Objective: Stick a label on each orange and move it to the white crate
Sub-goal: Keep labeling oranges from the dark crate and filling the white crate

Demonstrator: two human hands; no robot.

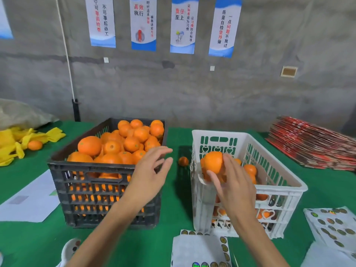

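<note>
A: Grey concrete wall behind, four blue-and-white posters (183, 26) in a row on it. Green counter (173, 237) below. What stands on it?

B: Black crate (104, 189) at left, heaped with oranges (123, 145). White crate (269, 182) at right, partly filled. One small orange (183, 161) lies loose on the counter between the two crates.

A: Hands?

B: Right hand (234, 187) is over the near-left corner of the white crate, fingers curled round an orange (212, 162), thumb low on its near side. That held orange sits above the crate rim, over the fruit already inside. Cannot tell whether a label is on it.

A: Left?

B: Left hand (152, 174) hovers over the near-right corner of the black crate, fingers spread and relaxed, holding nothing, not touching the fruit.

A: Surroundings?

B: Label sheets (200, 249) lie at the near edge, just in front of the white crate; more label sheets (331, 226) at far right. Yellow foam nets (17, 143) with one orange (34, 145) among them at far left. Stack of flat red cartons (312, 143) at back right. White paper (30, 201) left of the black crate.
</note>
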